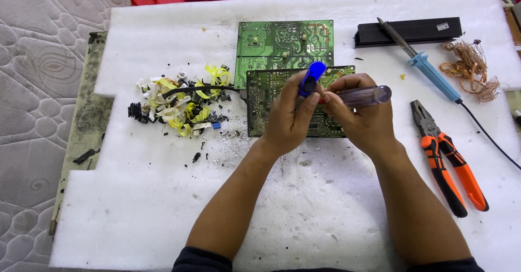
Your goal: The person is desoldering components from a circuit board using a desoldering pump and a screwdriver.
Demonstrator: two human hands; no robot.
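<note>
- While both hands work above the near board [260, 106], the left hand [287, 121] has its grip closed on a blue tool [311, 78], and the right hand [361, 117] has its grip closed on a screwdriver [369, 95] with a clear purple handle.
- Near board lies flat on the white foam sheet [163, 196] covering the table, overlapping the lower edge of a 2nd green board [282, 44] behind it.
- Loose scrap [182, 104], yellow tape, black and white bits, lies just left of the near board, with a black cable running from it to the board's edge.
- Soldering iron [429, 68], pliers [448, 158], a copper wire tangle [472, 71] and a black bar [410, 32] lie to the right, apart from the hands.
- Risk, as a judgement: the 2 tools meet close to the fingers; a slip of the screwdriver tip could jab the left hand or gouge the board.
- Risk: the near board is not held down; pressure on it could shift it on the soft foam.
- Risk: whether the iron is hot cannot be told; its cord trails off the right edge and could be snagged by the right arm.
- Hidden: the screwdriver tip and the point where the tools meet are covered by fingers.
- Hidden: the exact kind of blue tool cannot be made out; the middle of the near board is masked by both hands.
</note>
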